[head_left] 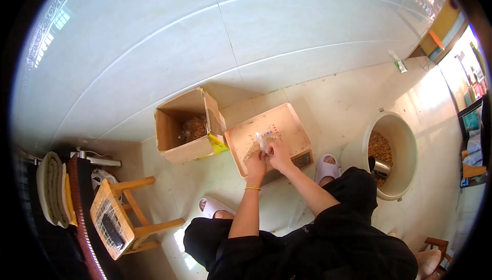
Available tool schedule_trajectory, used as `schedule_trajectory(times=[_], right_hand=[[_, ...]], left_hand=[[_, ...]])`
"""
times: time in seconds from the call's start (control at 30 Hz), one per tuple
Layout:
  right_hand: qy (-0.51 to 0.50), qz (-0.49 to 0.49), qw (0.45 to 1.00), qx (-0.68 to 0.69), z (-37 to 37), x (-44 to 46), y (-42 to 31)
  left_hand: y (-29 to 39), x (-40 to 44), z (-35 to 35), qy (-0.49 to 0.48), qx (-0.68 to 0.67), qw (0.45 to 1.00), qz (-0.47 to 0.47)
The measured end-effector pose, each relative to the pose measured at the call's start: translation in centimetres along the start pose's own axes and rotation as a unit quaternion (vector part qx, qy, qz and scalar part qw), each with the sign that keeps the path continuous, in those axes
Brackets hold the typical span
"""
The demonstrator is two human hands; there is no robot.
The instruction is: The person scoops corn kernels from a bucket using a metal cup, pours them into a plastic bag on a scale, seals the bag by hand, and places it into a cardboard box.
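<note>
A clear plastic bag [260, 139] with tan bits showing in it rests on the tray of a scale [251, 127]. Its gathered top sticks up between my hands. My left hand [255, 166], with a yellow band on the wrist, is closed at the bag's neck. Beside it, my right hand [279, 156] pinches the same neck from the right. The fingertips are close together, and their exact grip is partly hidden. Below the tray's lower right edge shows the scale's display panel [301, 160].
Left of the scale stands an open cardboard box [174, 144] holding filled plastic bags [195, 127]. To the right is a large pale bucket [407, 170] of brown pieces [379, 146] with a metal scoop [382, 167]. A wooden stool [130, 198] carries a dark phone-like object [111, 230].
</note>
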State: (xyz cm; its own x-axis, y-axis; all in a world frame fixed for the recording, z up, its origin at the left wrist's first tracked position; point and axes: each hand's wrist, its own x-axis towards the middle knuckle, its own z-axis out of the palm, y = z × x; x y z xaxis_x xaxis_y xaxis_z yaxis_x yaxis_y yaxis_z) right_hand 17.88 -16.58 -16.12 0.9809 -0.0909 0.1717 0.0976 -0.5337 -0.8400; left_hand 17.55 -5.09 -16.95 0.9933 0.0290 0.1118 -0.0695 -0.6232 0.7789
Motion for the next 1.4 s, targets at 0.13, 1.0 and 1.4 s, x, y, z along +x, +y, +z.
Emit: schedule_trajectory(times=[0.13,1.0,1.4], right_hand=[[-0.018,-0.089,0.989,-0.115,-0.9,-0.7,-2.2],[-0.066,0.425,0.860,0.274,-0.8,0.3,-0.9],[-0.069,0.419,0.846,0.323,-3.0,0.6,-0.1]], left_hand=[[1.5,0.4,-0.5,-0.051,0.027,0.998,-0.028],[-0.2,0.6,-1.1,-0.077,0.019,0.997,-0.010],[1.3,-0.1,-1.6,0.012,0.234,0.970,0.061]])
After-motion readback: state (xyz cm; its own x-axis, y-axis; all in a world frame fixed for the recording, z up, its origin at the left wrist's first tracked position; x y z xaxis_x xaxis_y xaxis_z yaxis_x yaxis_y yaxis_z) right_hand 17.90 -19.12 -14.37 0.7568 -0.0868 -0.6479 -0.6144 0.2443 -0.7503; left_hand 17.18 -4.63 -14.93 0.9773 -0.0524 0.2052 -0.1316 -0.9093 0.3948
